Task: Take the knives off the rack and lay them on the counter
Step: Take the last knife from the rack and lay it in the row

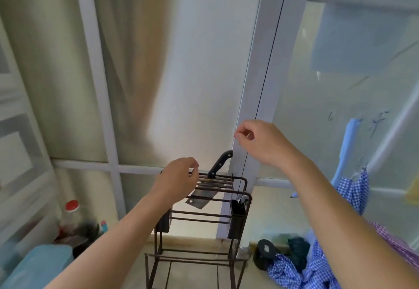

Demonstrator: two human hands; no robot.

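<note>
A dark brown wire rack (246, 195) stands on the tiled counter in front of a frosted window. A knife with a black riveted handle (219, 164) sticks up from the rack's top slots, and its broad blade (199, 199) hangs below the bars. My left hand (179, 178) hovers at the rack's top left, just left of that handle, fingers curled and holding nothing. My right hand (260, 141) is raised above and to the right of the handle, its fingers loosely curled with nothing in them. Two black holders (237, 218) hang on the rack's sides.
A red-capped bottle (71, 213) and a blue container (38, 263) sit at the left. Blue checked cloth (317, 263), a black round object (265, 252) and a dark green item lie at the right. The window frame (256, 107) rises right behind the rack.
</note>
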